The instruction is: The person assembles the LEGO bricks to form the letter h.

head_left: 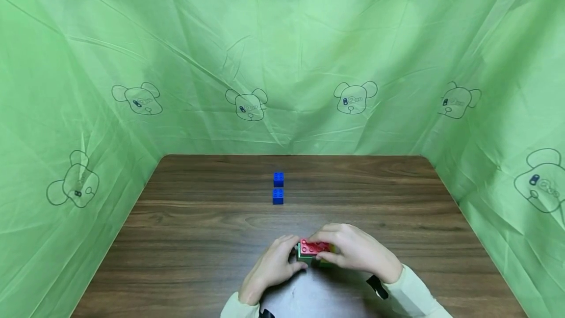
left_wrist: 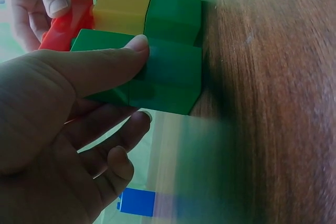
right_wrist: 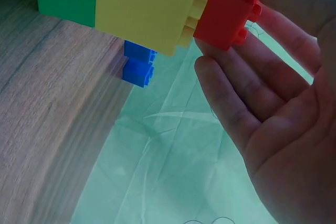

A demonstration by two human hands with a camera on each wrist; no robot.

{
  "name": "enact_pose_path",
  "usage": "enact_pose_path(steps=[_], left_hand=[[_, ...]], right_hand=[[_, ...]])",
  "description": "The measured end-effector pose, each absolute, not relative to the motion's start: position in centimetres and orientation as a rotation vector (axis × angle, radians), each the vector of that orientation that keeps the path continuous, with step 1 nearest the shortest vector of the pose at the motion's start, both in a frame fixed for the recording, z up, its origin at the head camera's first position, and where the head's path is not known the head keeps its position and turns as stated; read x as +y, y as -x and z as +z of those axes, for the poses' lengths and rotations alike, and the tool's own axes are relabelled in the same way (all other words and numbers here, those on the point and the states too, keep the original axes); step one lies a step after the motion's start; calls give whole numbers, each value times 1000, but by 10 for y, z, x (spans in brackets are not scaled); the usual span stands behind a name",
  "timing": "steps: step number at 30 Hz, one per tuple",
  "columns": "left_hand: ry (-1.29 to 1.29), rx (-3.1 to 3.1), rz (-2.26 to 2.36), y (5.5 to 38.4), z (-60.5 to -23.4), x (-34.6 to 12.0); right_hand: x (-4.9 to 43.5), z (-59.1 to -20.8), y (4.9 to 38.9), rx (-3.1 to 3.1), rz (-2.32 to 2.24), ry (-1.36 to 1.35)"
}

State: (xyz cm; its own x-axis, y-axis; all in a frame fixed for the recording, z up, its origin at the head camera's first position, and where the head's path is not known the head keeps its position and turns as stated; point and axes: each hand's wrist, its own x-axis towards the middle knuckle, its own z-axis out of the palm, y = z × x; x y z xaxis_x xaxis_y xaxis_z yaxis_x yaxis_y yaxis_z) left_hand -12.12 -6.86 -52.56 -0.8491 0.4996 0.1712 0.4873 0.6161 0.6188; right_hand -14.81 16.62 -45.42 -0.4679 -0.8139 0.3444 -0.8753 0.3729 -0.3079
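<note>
My left hand point(head_left: 274, 263) grips a stack of green bricks point(left_wrist: 168, 72), its thumb across the near face and its fingers behind. Beside that stack, a yellow brick point(left_wrist: 122, 11) sits on another green brick point(left_wrist: 176, 18), both standing on the table. On top lies a studded red brick point(head_left: 314, 248), pinched by my right hand point(head_left: 355, 249) between thumb and fingers. In the right wrist view the red brick point(right_wrist: 223, 17) is tilted over the yellow brick point(right_wrist: 142, 14), whose studs still show at the near side.
Two blue bricks point(head_left: 278, 197) stand one behind the other farther back on the brown wooden table point(head_left: 198, 220). Green cloth point(head_left: 291, 53) printed with bear heads hangs around the table's back and sides.
</note>
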Motion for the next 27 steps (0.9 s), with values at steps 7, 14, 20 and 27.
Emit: enact_pose_path(steps=[7, 14, 20, 27], left_hand=[[-850, 2812, 1073, 121, -528, -69], [-852, 2805, 1092, 121, -528, -69], [-867, 2803, 1131, 121, -527, -69], [-838, 2696, 1265, 116, -517, -73]], right_hand=[[165, -455, 149, -2487, 697, -1546], [165, -456, 148, -2485, 697, -1537], [166, -457, 148, -2492, 703, -1515], [168, -457, 148, -2529, 745, -1516]])
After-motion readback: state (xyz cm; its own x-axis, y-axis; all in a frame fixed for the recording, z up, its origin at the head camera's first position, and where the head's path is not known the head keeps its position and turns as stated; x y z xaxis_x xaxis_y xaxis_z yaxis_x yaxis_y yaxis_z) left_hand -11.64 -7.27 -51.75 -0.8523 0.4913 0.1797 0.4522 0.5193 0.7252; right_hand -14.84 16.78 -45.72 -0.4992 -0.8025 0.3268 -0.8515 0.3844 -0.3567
